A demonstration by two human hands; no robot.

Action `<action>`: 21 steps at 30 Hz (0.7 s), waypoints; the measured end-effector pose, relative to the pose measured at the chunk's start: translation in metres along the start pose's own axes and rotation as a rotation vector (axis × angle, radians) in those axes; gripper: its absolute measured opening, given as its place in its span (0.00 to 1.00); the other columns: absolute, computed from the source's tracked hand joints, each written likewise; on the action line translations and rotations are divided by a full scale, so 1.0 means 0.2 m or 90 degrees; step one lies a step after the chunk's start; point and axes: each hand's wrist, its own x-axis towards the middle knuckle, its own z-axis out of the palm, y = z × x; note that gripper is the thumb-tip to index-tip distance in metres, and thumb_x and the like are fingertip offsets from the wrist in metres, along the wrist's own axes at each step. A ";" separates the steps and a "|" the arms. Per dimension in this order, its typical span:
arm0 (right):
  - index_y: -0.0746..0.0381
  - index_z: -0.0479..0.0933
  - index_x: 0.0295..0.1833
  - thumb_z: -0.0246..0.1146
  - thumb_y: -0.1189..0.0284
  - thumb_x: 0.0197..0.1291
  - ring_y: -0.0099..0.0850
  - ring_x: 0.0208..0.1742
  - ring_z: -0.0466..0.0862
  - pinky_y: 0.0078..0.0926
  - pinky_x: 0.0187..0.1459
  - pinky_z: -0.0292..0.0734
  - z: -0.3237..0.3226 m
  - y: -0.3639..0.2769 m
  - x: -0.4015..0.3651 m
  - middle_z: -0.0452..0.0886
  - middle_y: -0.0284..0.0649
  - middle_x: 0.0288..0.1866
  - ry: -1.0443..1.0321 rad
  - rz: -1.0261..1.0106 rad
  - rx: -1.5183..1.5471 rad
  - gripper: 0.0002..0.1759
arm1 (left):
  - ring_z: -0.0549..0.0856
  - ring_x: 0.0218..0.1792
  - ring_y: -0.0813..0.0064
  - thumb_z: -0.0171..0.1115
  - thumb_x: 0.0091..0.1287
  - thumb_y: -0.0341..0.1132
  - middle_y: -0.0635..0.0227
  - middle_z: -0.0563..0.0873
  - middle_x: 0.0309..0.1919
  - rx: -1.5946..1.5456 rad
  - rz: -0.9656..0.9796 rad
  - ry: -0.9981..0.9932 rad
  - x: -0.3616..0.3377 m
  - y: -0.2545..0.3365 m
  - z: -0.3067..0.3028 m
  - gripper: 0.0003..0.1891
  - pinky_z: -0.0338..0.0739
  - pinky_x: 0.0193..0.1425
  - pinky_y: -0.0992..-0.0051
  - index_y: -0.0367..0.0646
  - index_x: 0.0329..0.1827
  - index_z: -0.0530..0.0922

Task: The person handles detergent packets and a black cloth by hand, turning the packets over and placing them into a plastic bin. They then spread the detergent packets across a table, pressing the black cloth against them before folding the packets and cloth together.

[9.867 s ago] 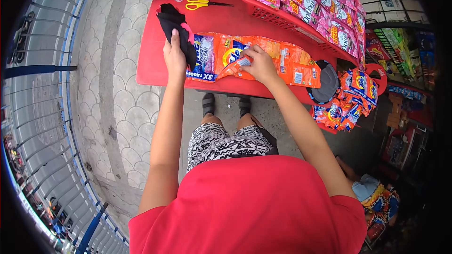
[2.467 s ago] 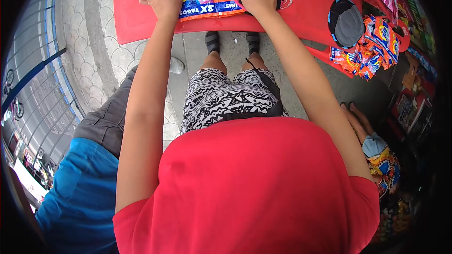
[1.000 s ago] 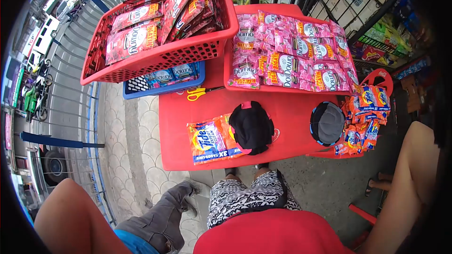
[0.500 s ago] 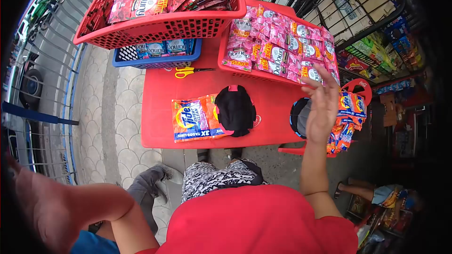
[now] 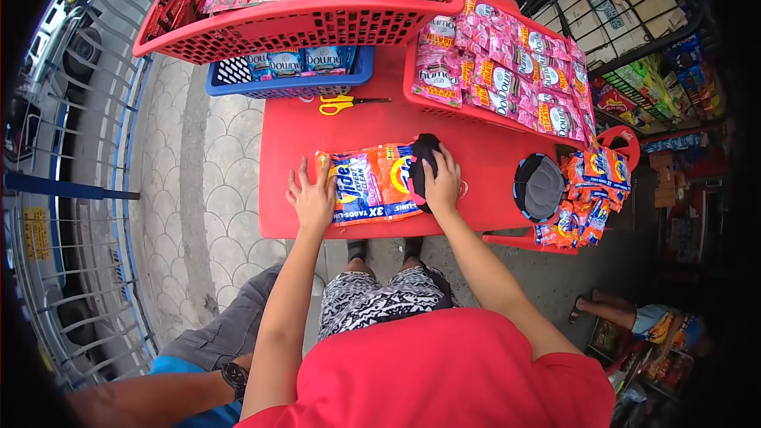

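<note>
On the red table lies a joined pair of orange Tide detergent sachets [image 5: 365,182]. My left hand [image 5: 313,200] rests against their left end with its fingers spread. At their right end my right hand [image 5: 442,186] grips a black cloth item [image 5: 424,160], perhaps a folded cap, which partly covers the second sachet. How far the fingers reach under the cloth is hidden. Behind the sachets are yellow-handled scissors [image 5: 341,104]. A dark, grey-lined cap-like item [image 5: 541,188] sits to the right, beside a pile of Tide sachets [image 5: 590,190].
A red basket [image 5: 317,28] of red Downy packets stands at the back left, above a blue basket [image 5: 293,87]. Another red basket [image 5: 491,120] holds pink Downy packets. Metal railings [image 5: 87,214] run along the left. A co-worker's watch-wearing arm [image 5: 182,396] is at lower left.
Both my hands have come down onto the table, the left to the sachets and the right to the black cloth item. The cloth now looks narrower, and more of the second sachet shows.
</note>
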 end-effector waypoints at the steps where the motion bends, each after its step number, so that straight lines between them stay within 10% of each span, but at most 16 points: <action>1: 0.49 0.70 0.53 0.55 0.58 0.54 0.46 0.60 0.60 0.50 0.54 0.58 -0.05 -0.08 0.00 0.60 0.38 0.64 0.018 -0.055 -0.061 0.20 | 0.55 0.61 0.50 0.49 0.62 0.46 0.63 0.57 0.63 -0.001 -0.016 -0.028 0.02 0.00 -0.01 0.19 0.53 0.57 0.48 0.72 0.58 0.66; 8: 0.43 0.57 0.64 0.53 0.55 0.54 0.43 0.70 0.44 0.66 0.58 0.38 0.22 -0.41 -0.19 0.45 0.36 0.70 -0.236 -0.282 -0.185 0.30 | 0.47 0.64 0.46 0.45 0.64 0.46 0.65 0.54 0.65 0.066 -0.056 -0.035 0.02 0.01 0.06 0.19 0.52 0.56 0.45 0.72 0.59 0.64; 16: 0.41 0.53 0.65 0.49 0.56 0.58 0.48 0.68 0.49 0.68 0.53 0.50 -0.06 -0.14 -0.04 0.44 0.37 0.70 -0.185 -0.008 -0.297 0.29 | 0.43 0.65 0.46 0.43 0.65 0.46 0.68 0.53 0.66 0.069 -0.035 -0.028 0.03 0.00 0.05 0.19 0.50 0.55 0.45 0.72 0.60 0.64; 21: 0.40 0.52 0.66 0.52 0.57 0.56 0.48 0.68 0.49 0.62 0.55 0.55 -0.06 -0.05 -0.06 0.44 0.40 0.70 -0.155 -0.074 -0.244 0.31 | 0.50 0.63 0.50 0.49 0.62 0.48 0.69 0.63 0.61 0.022 -0.011 -0.049 0.07 0.01 -0.01 0.20 0.52 0.53 0.47 0.68 0.59 0.67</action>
